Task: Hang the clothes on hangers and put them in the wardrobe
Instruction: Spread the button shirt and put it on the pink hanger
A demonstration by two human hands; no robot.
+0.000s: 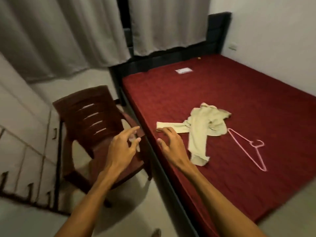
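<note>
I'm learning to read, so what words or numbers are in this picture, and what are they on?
White label on the red mattress: print too blurred to read.
Pale shirt, pink hanger, chair: no writing shows.

Red bed (222,93), brown chair (89,117), grey curtains (59,31)

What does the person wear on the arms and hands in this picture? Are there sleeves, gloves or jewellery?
Nothing worn is visible. No sleeve shows behind the left hand or the right hand, right down to the picture's edge. There are no gloves, watch or bracelet. I see no ring either, though slight blur could hide a thin one.
</note>
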